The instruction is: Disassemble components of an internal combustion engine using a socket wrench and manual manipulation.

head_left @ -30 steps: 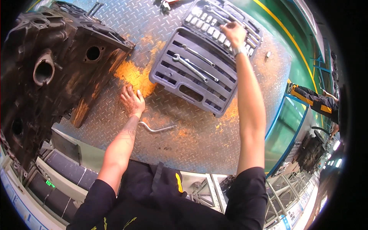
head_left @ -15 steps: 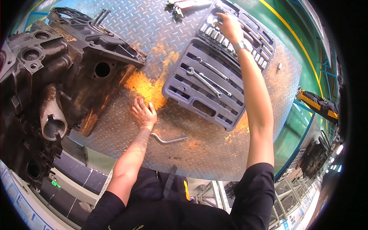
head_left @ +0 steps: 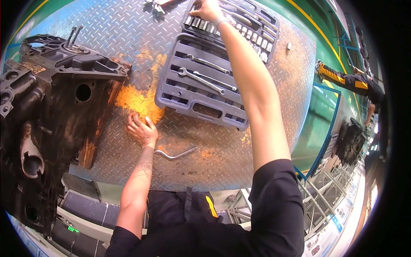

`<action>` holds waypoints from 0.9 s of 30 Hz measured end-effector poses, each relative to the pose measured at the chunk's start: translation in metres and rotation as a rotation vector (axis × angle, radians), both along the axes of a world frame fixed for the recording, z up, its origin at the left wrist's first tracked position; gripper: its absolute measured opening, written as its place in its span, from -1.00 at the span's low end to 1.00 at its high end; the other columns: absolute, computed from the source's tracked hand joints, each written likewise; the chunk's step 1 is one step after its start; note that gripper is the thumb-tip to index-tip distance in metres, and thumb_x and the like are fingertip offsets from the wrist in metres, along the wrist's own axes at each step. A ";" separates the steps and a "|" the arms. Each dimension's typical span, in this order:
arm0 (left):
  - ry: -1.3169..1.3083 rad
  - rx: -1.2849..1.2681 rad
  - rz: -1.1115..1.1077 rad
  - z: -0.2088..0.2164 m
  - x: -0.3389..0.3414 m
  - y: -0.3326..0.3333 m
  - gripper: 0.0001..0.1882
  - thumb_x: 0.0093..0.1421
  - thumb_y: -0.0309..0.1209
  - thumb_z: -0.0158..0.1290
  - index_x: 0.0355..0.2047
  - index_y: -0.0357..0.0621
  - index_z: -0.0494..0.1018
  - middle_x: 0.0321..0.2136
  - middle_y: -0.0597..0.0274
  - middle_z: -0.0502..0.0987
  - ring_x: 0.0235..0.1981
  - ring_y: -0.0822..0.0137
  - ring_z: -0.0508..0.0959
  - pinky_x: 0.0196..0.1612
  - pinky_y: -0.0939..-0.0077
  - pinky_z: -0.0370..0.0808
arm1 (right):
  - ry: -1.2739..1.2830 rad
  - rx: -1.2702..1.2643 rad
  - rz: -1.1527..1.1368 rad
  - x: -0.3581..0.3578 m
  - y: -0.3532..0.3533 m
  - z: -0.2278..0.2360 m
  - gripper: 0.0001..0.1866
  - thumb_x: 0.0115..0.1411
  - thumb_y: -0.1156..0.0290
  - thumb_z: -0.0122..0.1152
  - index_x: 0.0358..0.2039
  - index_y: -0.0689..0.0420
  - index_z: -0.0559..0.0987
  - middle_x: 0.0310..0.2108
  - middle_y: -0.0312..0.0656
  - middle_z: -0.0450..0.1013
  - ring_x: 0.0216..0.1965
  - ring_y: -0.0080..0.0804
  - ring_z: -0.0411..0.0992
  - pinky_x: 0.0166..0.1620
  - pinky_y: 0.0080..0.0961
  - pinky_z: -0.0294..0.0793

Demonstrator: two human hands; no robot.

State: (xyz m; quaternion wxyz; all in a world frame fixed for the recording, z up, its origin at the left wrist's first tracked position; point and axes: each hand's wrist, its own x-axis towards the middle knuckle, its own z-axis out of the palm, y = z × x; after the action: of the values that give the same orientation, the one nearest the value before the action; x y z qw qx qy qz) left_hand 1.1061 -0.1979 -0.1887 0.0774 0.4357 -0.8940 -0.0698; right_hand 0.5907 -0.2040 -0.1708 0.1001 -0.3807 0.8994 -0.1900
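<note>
Reaching into the socket row [head_left: 231, 25] at the far half of the open grey tool case [head_left: 205, 85], the right hand [head_left: 207, 9] curls its grip there; whether it holds a socket, I cannot tell. Left hand [head_left: 142, 129] lies flat, empty, on the tabletop [head_left: 239, 154] beside a bent wrench [head_left: 175, 154]. Nothing yet sits at the engine block [head_left: 55, 111].

Left hand [head_left: 142, 129]: palm down, fingers spread, pressed flat on the worktop near its front edge; forearm runs straight back to the body. Right hand [head_left: 208, 9]: arm fully extended toward the far edge, fingers apparently curled, grip unclear at the picture's rim.
</note>
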 end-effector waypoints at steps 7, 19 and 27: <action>-0.037 0.036 0.037 0.002 0.006 -0.009 -0.52 0.14 -0.25 0.02 0.04 -0.16 0.25 0.13 -0.04 0.21 0.06 -0.04 0.27 0.10 0.00 0.18 | 0.031 -0.121 -0.263 0.027 0.127 0.060 -0.72 0.12 0.28 0.26 -0.16 0.08 0.62 -0.28 -0.07 0.58 -0.25 -0.24 0.57 -0.15 -0.38 0.52; -0.055 0.016 0.039 0.006 0.009 -0.009 -0.54 0.17 -0.25 0.00 0.03 -0.19 0.26 0.12 -0.06 0.21 0.09 -0.05 0.25 0.12 0.01 0.19 | 0.058 0.092 -0.083 0.071 0.149 0.051 -0.52 0.01 0.15 0.40 -0.15 0.22 0.58 -0.21 0.05 0.44 -0.14 -0.04 0.45 -0.07 -0.25 0.45; -0.015 0.000 0.032 0.001 0.008 -0.005 -0.53 0.16 -0.21 0.00 0.01 -0.21 0.30 0.12 -0.12 0.23 0.11 -0.09 0.25 0.13 -0.08 0.17 | -0.130 0.219 -0.116 0.046 0.152 0.050 -0.41 -0.10 0.03 0.46 -0.15 0.20 0.60 -0.20 0.01 0.52 -0.15 -0.16 0.50 -0.03 -0.34 0.44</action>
State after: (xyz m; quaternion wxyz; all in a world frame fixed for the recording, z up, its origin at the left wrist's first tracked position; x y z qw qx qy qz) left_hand 1.1142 -0.2028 -0.1880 0.0719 0.4502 -0.8876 -0.0654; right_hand 0.6362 -0.0516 -0.1211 0.1878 -0.3018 0.9269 -0.1205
